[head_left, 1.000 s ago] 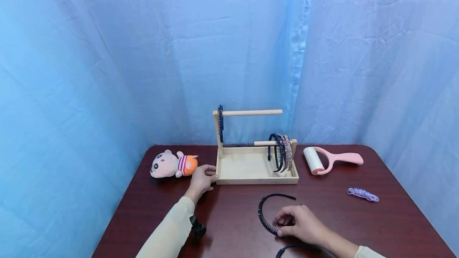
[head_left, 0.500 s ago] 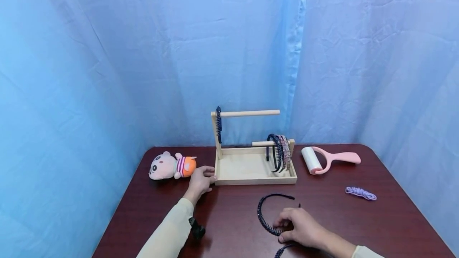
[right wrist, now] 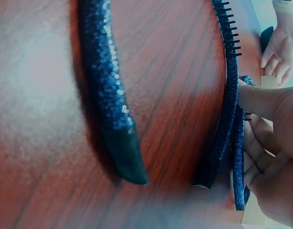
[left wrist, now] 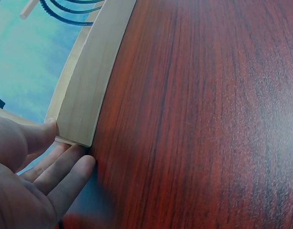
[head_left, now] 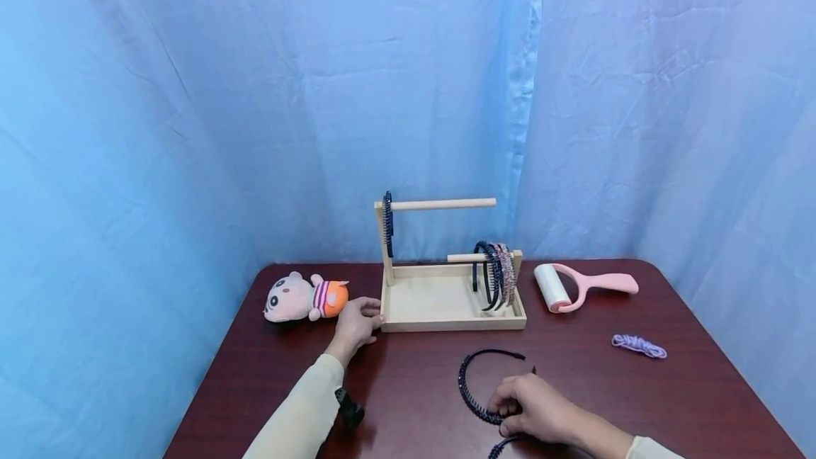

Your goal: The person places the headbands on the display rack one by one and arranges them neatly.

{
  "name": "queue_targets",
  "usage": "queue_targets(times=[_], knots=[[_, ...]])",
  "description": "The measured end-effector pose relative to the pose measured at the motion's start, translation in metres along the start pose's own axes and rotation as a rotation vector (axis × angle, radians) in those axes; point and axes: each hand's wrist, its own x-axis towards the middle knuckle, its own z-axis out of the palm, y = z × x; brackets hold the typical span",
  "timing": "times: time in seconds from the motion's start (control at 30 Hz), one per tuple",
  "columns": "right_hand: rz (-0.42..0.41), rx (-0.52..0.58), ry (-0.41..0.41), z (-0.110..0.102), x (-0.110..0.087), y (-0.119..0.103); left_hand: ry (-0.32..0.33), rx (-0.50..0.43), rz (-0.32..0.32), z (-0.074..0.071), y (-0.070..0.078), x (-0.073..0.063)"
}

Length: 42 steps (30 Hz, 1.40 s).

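Toward the lower right of the head view, the right hand (head_left: 532,408) pinches a dark headband (head_left: 465,392) on the surface (head_left: 414,381). I see the left hand (head_left: 354,322), fingers straight, touching the rack (head_left: 452,326). I judge the band light and springy, best gripped mid-curve, minding its teeth. I can read no writing.

The right hand (head_left: 538,406) is edging slightly farther from the rack (head_left: 454,326), its thumb slipping down the headband's (head_left: 466,397) side away from the rack and nearing the second headband (head_left: 500,447).
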Motion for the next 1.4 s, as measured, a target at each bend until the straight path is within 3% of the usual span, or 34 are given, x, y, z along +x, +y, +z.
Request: queue_targets(times=[0.23, 0.57, 0.7, 1.0, 1.2, 1.4], knots=[[-0.179, -0.154, 0.029, -0.002, -0.004, 0.0, 0.003, 0.002, -0.001, 0.001, 0.0, 0.0], [-0.234, -0.181, 0.186, -0.016, -0.004, -0.009, -0.006, 0.002, 0.008, 0.001, -0.001, -0.002], [-0.187, -0.121, 0.217, -0.024, -0.003, -0.015, -0.006, 0.009, 0.013, 0.001, -0.002, -0.002], [-0.149, 0.121, 0.289, -0.047, -0.002, -0.029, -0.002, 0.003, 0.004, -0.001, 0.006, -0.001], [-0.075, 0.297, 0.314, -0.065, -0.001, -0.045, -0.007, 0.017, 0.002, -0.001, 0.009, 0.0], [-0.036, 0.321, 0.372, -0.082, 0.0, -0.065, -0.006, 0.03, -0.015, 0.001, 0.006, 0.0]])
